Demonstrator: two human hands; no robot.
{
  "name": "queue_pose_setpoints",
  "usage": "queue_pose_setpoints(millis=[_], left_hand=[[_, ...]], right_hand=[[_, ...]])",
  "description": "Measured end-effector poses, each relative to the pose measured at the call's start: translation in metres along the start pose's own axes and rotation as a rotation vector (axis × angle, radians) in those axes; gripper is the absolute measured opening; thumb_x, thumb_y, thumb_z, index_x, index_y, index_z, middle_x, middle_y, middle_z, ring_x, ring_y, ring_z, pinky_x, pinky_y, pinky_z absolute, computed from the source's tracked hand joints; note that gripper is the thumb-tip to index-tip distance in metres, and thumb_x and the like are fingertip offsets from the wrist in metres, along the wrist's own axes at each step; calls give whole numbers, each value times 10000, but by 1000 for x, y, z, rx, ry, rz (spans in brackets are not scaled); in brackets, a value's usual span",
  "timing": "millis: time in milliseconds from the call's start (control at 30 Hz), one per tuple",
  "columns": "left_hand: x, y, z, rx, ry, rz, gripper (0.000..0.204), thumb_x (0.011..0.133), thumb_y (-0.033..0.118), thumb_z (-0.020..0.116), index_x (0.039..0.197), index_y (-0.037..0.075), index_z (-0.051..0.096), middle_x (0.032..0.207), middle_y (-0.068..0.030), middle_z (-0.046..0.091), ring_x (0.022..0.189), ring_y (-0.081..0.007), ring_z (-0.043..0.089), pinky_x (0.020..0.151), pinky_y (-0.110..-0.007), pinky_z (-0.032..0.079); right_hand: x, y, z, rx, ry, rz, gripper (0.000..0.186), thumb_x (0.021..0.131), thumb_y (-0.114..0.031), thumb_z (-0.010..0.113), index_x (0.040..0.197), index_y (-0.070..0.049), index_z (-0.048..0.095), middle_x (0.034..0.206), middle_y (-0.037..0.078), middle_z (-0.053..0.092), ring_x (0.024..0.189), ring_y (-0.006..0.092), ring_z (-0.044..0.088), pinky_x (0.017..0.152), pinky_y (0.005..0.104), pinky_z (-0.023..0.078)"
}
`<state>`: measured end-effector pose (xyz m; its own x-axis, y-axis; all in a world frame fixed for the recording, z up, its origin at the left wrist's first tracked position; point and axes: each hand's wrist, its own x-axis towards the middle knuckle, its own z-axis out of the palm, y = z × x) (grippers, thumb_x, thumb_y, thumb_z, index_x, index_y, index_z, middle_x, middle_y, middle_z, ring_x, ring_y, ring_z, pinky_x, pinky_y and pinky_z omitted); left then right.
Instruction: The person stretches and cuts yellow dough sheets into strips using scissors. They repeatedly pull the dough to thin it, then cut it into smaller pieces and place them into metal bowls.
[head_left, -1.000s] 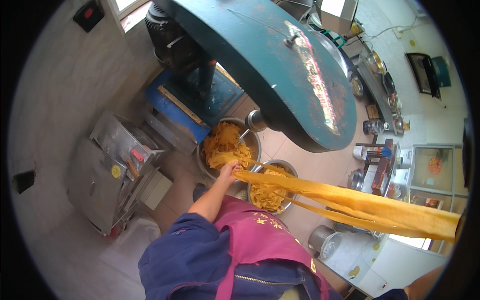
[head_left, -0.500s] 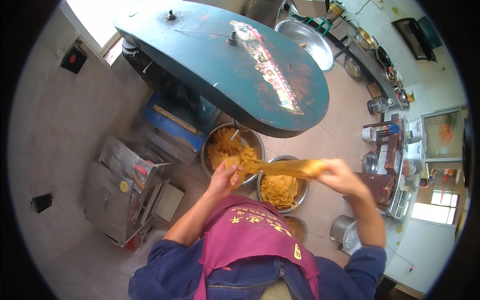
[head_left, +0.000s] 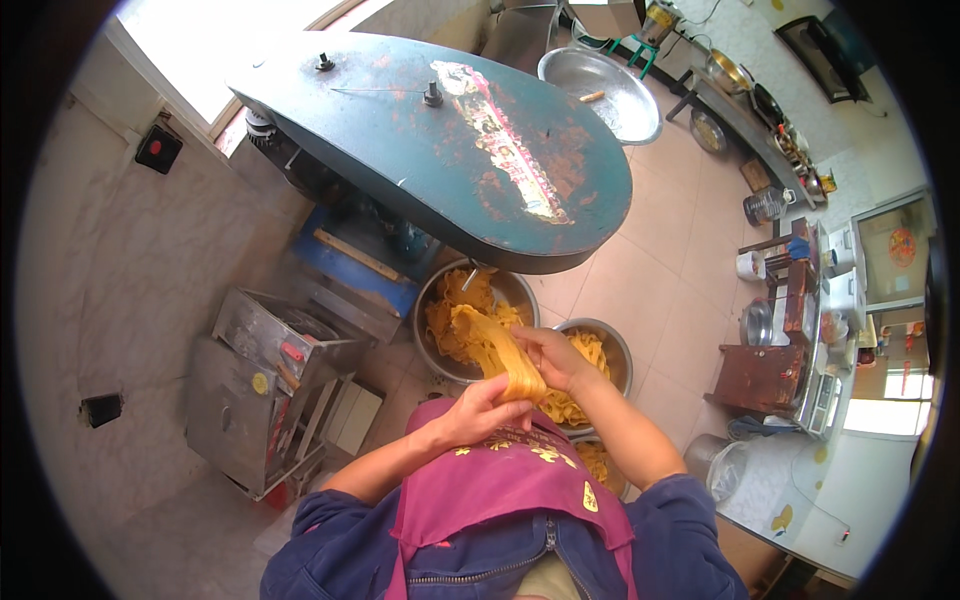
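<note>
A folded bundle of flat, glossy yellow strips (head_left: 507, 357) hangs between my hands, over the far-left metal basin. My left hand (head_left: 484, 411) is closed round its near end. My right hand (head_left: 556, 360) is curled against its right side, some fingertips hidden behind the strips. Below, the metal basin (head_left: 529, 296) holds a loose heap of similar yellow strips. A second metal basin (head_left: 625, 352), under my right wrist, holds more of them. A third basin with yellow strips (head_left: 592, 459) lies partly hidden by my right forearm and apron.
A large green machine housing (head_left: 400, 130) juts over the far side of the basins, a metal hook (head_left: 470, 279) beneath its end. At the left stands a metal cabinet (head_left: 240, 400). A brown wooden stand (head_left: 760, 377) and a lined bin (head_left: 722, 468) are on the right.
My right hand has come leftward to my left hand. The strips, stretched out sideways before, are now folded into a bundle. My left hand has moved slightly nearer and right.
</note>
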<state>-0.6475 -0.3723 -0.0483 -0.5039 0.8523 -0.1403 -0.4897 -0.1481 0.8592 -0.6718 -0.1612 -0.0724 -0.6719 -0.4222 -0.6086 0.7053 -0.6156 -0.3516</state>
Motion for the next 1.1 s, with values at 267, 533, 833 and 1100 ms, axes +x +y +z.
queue_pose_setpoints(millis=[267, 533, 833, 1100], left_hand=[[29, -53, -41, -1208, -76, -209, 627, 1006, 412, 658, 1429, -22, 495, 1358, -164, 606, 1314, -283, 554, 1117, -411, 440], [48, -30, -56, -854, 214, 54, 345, 1012, 193, 615, 1304, 23, 549, 1130, -134, 676, 1066, -227, 657, 946, -362, 534], [19, 98, 16, -168, -90, 119, 465, 983, 180, 642, 1403, 0, 558, 1123, -97, 682, 1078, -179, 653, 953, -338, 531], [30, 144, 46, -136, -397, 42, 651, 900, 58, 628, 1513, -29, 428, 1276, -92, 622, 1182, -187, 609, 1022, -332, 500]], right_hand=[[-59, 1, 42, -203, -21, -165, 399, 962, -140, 669, 1295, 57, 570, 1131, 98, 693, 1015, 154, 678, 878, 306, 553], [-133, -2, 20, -721, -76, -71, 468, 966, -188, 669, 1352, 47, 551, 929, -4, 662, 798, 43, 588, 714, 213, 455], [-152, 1, 32, -1030, -138, -317, 307, 1056, -236, 608, 1212, 23, 658, 1019, 3, 671, 968, 89, 591, 839, 283, 493], [-150, -4, 34, -478, -424, -310, 418, 1103, -252, 508, 1367, 63, 586, 1302, 135, 663, 1251, 223, 620, 1079, 344, 486]])
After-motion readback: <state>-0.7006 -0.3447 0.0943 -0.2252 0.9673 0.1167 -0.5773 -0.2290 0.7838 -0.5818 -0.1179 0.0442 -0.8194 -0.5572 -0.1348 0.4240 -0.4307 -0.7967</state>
